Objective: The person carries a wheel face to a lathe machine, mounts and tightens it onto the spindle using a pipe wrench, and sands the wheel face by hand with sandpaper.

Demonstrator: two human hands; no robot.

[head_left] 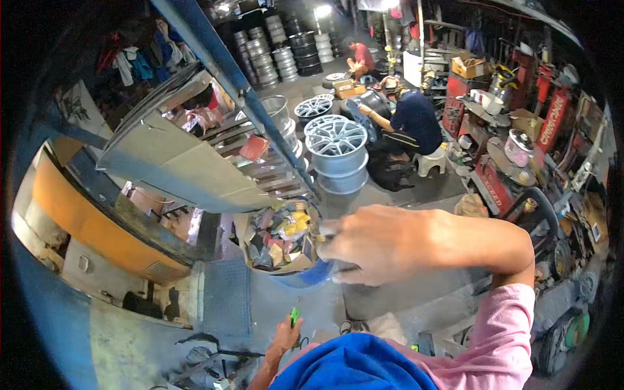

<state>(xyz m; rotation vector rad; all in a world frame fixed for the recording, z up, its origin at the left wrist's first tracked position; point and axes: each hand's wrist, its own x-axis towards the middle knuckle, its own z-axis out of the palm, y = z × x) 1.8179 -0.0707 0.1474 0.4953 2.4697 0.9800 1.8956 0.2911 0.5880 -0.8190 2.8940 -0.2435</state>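
Note:
My right hand (387,246) reaches across the middle of the view, palm down, its fingers curled and blurred, with greyish tips. Whether anything is between them cannot be made out. Just left of those fingertips is a cardboard box (300,263) filled with several worn pieces that look like sandpaper scraps (270,240), with a yellow piece (297,223) on top. The box rests on a round blue container (302,279). Lower down, my left hand (284,335) is closed around a small bright green object (295,316) whose kind I cannot tell.
Stacked silver wheel rims (338,166) stand ahead. Beside them a person in dark clothes (416,123) sits on a white stool (430,162); another person (361,58) crouches farther back. A cluttered shelf (494,162) lines the right, a blue post (240,91) and cardboard sheet (188,162) the left.

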